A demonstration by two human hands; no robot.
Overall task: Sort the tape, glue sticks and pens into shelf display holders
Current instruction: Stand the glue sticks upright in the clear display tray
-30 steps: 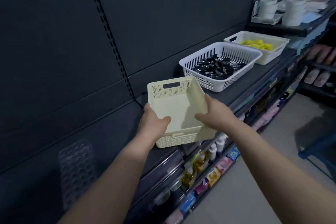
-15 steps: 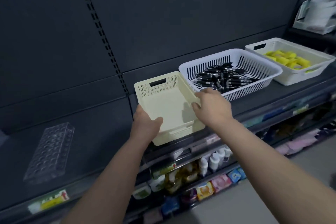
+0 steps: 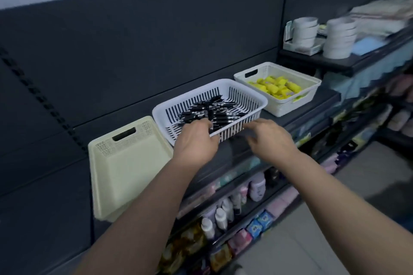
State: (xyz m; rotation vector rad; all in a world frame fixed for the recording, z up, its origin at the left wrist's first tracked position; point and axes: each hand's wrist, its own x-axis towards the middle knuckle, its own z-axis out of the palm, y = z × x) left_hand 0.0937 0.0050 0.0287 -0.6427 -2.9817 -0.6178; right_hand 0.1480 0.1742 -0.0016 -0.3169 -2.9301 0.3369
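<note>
Three baskets in a row on the shelf (image 3: 301,114).
- Cream basket (image 3: 125,174), left: empty.
- White slotted basket (image 3: 232,128), middle: black pens (image 3: 214,111) heaped inside.
- Off-white basket (image 3: 288,107), right: yellow items (image 3: 277,87), type unclear.

Left hand (image 3: 196,140) grips the white basket's near rim, fingers hooked over it. Right hand (image 3: 268,138) is slack-fingered and holds nothing, just beside the front right corner; contact unclear (blur).

Judged step: taking hold of the pen basket to reposition it. Next move needs a right-hand hold, then a level two-handed shift.
</note>
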